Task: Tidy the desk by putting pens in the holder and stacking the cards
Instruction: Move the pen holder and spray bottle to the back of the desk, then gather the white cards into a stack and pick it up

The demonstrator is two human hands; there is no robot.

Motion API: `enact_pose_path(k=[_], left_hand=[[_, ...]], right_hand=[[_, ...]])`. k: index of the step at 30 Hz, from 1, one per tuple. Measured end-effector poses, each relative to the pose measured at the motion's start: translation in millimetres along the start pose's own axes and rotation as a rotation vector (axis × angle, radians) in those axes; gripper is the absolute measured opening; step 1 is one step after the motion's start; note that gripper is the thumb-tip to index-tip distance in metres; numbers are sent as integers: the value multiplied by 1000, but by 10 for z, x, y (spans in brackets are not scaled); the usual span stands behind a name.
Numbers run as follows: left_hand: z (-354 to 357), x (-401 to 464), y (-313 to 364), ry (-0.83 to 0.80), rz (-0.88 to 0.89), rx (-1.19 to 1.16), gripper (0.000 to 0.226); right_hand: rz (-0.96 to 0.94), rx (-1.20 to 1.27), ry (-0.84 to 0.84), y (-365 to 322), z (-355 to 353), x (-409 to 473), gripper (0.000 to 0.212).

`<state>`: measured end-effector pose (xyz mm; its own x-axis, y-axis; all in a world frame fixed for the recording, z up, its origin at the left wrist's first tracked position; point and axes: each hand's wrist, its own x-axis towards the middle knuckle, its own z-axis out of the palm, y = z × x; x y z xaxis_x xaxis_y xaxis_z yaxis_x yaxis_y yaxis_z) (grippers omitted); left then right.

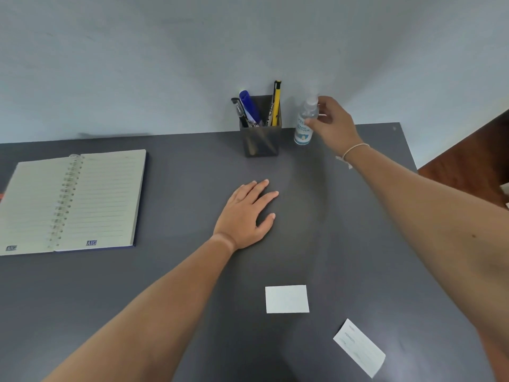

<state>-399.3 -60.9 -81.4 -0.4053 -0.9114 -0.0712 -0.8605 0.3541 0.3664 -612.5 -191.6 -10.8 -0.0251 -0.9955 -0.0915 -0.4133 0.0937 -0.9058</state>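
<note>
Pens look done: black pen (239,111), blue marker (249,107) & yellow pen (276,103) all stand in the holder (261,140) at the tabletop (179,271) back edge, no loose ones in view. My right grip (329,121) pinches the sanitizer bottle (305,122) just right of the holder, while my left hand (248,213) lies flat, fingers spread, in front of the holder w/ nothing in it. Cards still left, I'd say: blank card (287,299) & printed card (359,348) sit apart, unstacked, well nearer me than the holder; notebook (74,202) open far left of it.
</note>
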Motion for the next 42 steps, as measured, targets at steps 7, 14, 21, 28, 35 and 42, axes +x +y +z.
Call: enact_pose_path(k=[7, 14, 21, 28, 35, 42], left_hand=[[-3, 2, 6, 1, -6, 8, 53], [-5, 9, 12, 1, -7, 15, 52], [-26, -5, 34, 1, -12, 8, 54], [-59, -132, 131, -45, -47, -31, 50], [-169, -551, 274, -114, -102, -107, 47], [-218, -1028, 484, -165, -189, -217, 46]], right_hand=[[-17, -13, -15, 5, 3, 39, 39], [-29, -13, -19, 11, -5, 36, 38], [-20, 13, -8, -10, -21, -36, 43], [67, -5, 48, 104, -107, -398, 51], [121, 20, 34, 275, -96, -1108, 45], [103, 16, -28, 327, -15, -1802, 41]])
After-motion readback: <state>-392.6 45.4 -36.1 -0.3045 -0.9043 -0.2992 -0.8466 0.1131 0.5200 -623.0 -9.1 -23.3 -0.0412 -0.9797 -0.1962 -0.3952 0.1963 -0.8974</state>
